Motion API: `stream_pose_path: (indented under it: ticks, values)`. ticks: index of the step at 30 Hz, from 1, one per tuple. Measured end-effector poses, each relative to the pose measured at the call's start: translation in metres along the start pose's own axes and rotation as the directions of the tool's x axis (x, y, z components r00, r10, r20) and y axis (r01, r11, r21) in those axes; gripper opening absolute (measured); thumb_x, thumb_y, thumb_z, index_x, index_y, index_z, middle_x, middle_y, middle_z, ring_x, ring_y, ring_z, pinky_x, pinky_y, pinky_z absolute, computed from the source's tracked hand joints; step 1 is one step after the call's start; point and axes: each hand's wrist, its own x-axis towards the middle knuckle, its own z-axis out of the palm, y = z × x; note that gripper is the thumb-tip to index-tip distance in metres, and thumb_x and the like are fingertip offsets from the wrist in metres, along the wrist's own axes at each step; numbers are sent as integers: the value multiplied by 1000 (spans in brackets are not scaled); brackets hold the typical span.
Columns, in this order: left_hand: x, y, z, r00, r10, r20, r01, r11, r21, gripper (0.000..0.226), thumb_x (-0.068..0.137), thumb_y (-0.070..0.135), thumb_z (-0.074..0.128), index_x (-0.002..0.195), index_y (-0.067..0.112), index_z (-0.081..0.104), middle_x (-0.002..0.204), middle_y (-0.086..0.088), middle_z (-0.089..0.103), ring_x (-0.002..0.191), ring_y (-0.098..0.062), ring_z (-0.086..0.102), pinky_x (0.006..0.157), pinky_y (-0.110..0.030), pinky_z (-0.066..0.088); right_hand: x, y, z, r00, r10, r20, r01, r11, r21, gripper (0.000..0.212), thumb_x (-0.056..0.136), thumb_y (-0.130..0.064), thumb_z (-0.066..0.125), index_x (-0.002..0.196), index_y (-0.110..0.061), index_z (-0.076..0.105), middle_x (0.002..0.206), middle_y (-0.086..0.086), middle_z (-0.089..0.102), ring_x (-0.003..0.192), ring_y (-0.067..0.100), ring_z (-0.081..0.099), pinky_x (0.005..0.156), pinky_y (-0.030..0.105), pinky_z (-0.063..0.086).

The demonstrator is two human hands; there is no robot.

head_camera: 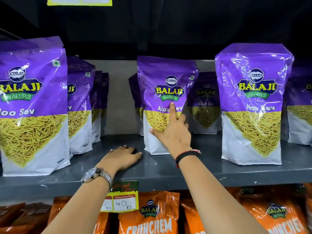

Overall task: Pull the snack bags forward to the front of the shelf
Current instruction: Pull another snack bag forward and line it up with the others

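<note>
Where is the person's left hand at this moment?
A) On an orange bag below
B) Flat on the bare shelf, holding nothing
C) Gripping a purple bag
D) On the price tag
B: the left hand lies palm down on the grey shelf, beside the middle purple bag that the right hand touches.

We see glossy plastic film on the purple snack bags, creased and throwing bright glare, most of all on the bag right of the middle one. The grey shelf beneath that middle bag looks like painted metal, matt and smooth, with small chips along its front lip. Left of the middle bag, on the left wrist, sits a polished metal watch with a fine mesh band. Below the shelf lip hangs a paper price tag, handwritten. The orange bags under it are shiny crinkled film, perhaps foil-lined
</note>
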Motion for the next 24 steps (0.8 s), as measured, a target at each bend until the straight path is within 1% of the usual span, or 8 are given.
stream_pose_path:
  ticks: [6,13,17,19,24]
  values:
    - [3,-2,1,1000,-1,14,1,1000,-7,59,95,50,24,148,23,24,160,-10,13,148,-24,11,120,-41,7,-18,-1,-12,999,-1,-35,-1,999,-40,104,78,-55,66,150,-29,-4,144,16,29,125,36,40,89,42,49]
    - [5,-3,3,1000,13,-5,-13,1000,-14,56,96,47,24,146,24,29,159,-9,18,147,-24,14,120,-41,10,-41,-6,-28,999,-12,-44,10,998,-61,103,77,-59,63,150,-29,-4,144,15,27,127,35,37,86,41,50]
    - [7,-5,4,999,29,-14,-29,1000,2,54,95,49,25,143,26,34,156,-9,28,143,-27,25,118,-43,18,-54,-10,-38,999,-27,-44,24,997,-69,104,77,-61,62,150,-30,-5,146,14,25,129,34,36,87,41,49]
    - [9,-8,4,999,41,-7,-40,999,6,54,94,49,24,143,27,35,155,-9,30,142,-26,26,117,-43,20,-60,-11,-41,999,-27,-47,23,997,-67,104,76,-63,62,150,-31,-6,147,12,25,129,34,36,88,42,49]
    - [7,-6,4,999,43,2,-43,999,-8,54,95,48,23,145,28,30,158,-8,23,146,-25,19,118,-41,15,-72,-15,-47,997,-35,-63,29,995,-92,105,75,-66,60,149,-32,-7,145,11,26,126,33,38,86,41,49]
